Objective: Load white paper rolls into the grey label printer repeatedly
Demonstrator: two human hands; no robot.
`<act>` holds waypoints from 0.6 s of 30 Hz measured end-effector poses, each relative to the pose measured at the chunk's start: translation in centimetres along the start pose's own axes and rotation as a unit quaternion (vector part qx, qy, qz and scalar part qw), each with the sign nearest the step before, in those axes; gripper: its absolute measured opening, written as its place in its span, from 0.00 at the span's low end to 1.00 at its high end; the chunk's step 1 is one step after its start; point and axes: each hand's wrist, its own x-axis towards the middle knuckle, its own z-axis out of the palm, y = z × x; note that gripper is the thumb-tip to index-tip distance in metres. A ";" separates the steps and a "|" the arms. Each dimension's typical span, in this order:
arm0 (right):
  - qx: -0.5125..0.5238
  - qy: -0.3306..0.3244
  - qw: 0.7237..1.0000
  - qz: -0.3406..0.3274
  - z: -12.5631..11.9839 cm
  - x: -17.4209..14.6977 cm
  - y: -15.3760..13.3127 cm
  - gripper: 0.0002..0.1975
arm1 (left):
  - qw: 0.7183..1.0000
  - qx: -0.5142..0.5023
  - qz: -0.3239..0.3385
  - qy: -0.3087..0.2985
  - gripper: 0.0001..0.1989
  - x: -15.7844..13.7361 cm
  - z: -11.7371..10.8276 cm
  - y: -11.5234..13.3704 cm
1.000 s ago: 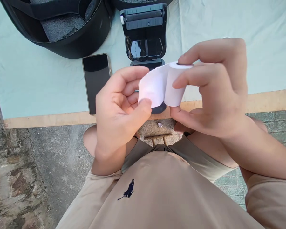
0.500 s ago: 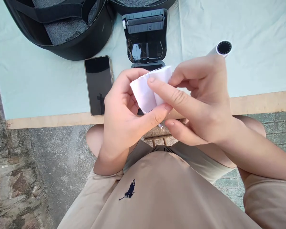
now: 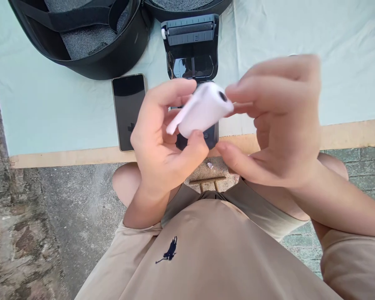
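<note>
1. A white paper roll [image 3: 208, 110], slightly blurred, is held in the air above the near edge of the table, tilted with its dark core hole [image 3: 223, 96] at the upper right and a loose flap [image 3: 181, 114] at its left.
2. My left hand [image 3: 162, 141] grasps the roll between thumb and fingers.
3. My right hand [image 3: 283, 129] is unclenched, thumb spread from curled fingers; I cannot tell whether its blurred fingertips touch the roll's right end.
4. Behind and partly beneath the roll, a black device [image 3: 192, 50] has its lid raised.
5. Left of it lies a dark-screened phone [image 3: 129, 108].
6. Farther back, an unzipped black case [image 3: 112, 58] sits on pale blue cloth [image 3: 56, 116].
</note>
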 end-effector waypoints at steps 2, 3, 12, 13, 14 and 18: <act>0.033 0.018 0.999 0.021 -0.2 0.2 0.2 0.21 | 1.000 -0.015 -0.012 -0.017 0.19 0.0 -0.1 -0.3; 0.049 0.016 0.998 0.027 -0.2 0.2 0.3 0.21 | 0.999 -0.013 -0.022 -0.026 0.17 0.0 -0.2 -0.4; 0.025 -0.009 1.000 0.013 0.1 0.0 0.8 0.12 | 0.996 0.009 -0.027 -0.087 0.18 0.4 -1.0 -0.9; 0.035 0.007 0.999 0.025 0.2 0.0 0.9 0.13 | 0.996 0.001 -0.028 -0.087 0.18 0.6 -1.4 -1.1; 0.053 0.025 0.997 0.050 0.3 0.0 1.1 0.13 | 0.994 0.004 -0.060 -0.088 0.16 0.8 -1.8 -1.4; 0.148 0.092 0.969 0.172 1.0 0.0 2.2 0.10 | 0.983 0.174 -0.053 0.014 0.11 1.0 -3.7 -3.0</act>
